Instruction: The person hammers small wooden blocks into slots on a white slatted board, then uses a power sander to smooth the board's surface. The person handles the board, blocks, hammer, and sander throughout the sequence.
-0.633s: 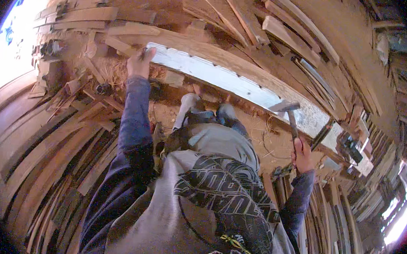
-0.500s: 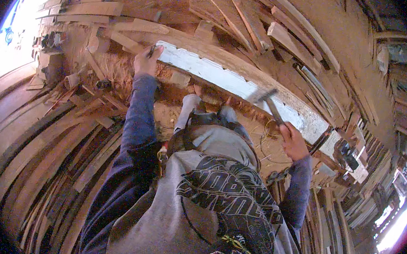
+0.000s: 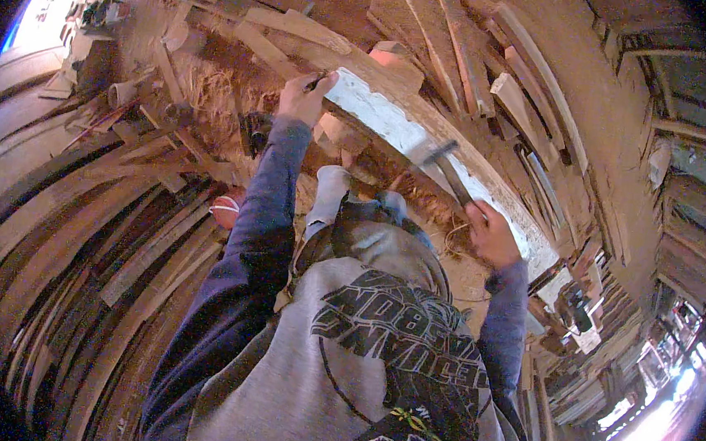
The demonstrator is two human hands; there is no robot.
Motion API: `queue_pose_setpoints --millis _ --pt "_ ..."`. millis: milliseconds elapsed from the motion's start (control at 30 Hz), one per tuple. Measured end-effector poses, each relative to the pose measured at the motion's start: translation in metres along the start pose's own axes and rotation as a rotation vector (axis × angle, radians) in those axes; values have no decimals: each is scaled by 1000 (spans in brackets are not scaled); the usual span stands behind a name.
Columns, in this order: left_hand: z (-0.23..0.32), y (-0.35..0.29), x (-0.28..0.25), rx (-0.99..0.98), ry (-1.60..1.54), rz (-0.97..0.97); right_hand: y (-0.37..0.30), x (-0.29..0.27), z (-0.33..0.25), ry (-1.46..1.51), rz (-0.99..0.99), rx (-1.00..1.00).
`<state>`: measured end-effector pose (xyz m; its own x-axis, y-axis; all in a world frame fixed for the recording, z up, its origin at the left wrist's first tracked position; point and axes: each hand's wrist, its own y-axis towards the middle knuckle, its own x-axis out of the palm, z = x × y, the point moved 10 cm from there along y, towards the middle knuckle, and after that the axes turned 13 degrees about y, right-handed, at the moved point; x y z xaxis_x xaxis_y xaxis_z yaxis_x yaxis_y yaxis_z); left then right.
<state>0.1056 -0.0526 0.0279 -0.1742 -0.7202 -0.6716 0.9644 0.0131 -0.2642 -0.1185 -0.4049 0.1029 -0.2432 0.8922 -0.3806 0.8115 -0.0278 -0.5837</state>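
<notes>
A long wooden beam (image 3: 386, 122) with a white upper face lies slantwise in front of me, running from upper left to lower right. At its far left end my left hand (image 3: 300, 100) is closed, with a small dark piece showing at the fingers; what it is cannot be made out. My right hand (image 3: 491, 234) grips the handle of a hammer (image 3: 455, 181). The hammer's dark head is over the beam's white face, blurred at one side; whether it touches the wood is unclear.
Loose boards (image 3: 453, 54) lie beyond the beam. Many long planks (image 3: 120, 235) are stacked at the left. A red ball-like thing (image 3: 226, 209) sits beside my left forearm. Wood shavings (image 3: 224, 69) cover the ground near the beam's left end. A dark tool (image 3: 576, 307) stands past its right end.
My view has swung, so the beam slants more steeply. The hammer in my right hand has come closer to my left hand, which stays closed at the beam's left end.
</notes>
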Motion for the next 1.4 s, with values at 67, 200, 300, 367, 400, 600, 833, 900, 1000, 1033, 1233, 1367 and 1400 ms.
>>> queue_pose_setpoints --millis 67,200,300,367,400,600,833,900,1000,1033,1233,1367,1400 --pt "0 -2 1 -38 -25 -39 -19 -12 27 45 -7 164" --pt "-3 2 8 -15 -239 -79 -19 -20 11 -41 20 77" --pt "-22 6 27 -91 -545 -157 9 1 -23 -121 -18 55" --pt "-37 5 39 -157 -608 -231 35 24 -72 -78 -18 -133" --pt "-41 5 41 -155 -670 -244 51 38 -86 -75 -48 -115" --pt "-57 -4 36 -480 -759 -342 111 95 -152 34 -103 -170" --pt "-15 -22 24 -187 -520 -255 35 41 -42 35 -98 102" --pt "-13 -20 26 -79 -328 -251 -9 12 17 112 -44 266" --pt "-12 -18 29 85 -344 -169 -86 -31 110 285 149 436" --pt "-22 -19 36 24 -388 -181 -114 -43 140 344 239 453" --pt "-51 -13 57 -40 -558 -259 -255 -89 285 643 692 541" --pt "-61 -1 48 -49 -368 -213 -254 -101 294 569 848 384" --pt "-72 1 49 -181 -398 -221 -242 -101 291 476 899 370"
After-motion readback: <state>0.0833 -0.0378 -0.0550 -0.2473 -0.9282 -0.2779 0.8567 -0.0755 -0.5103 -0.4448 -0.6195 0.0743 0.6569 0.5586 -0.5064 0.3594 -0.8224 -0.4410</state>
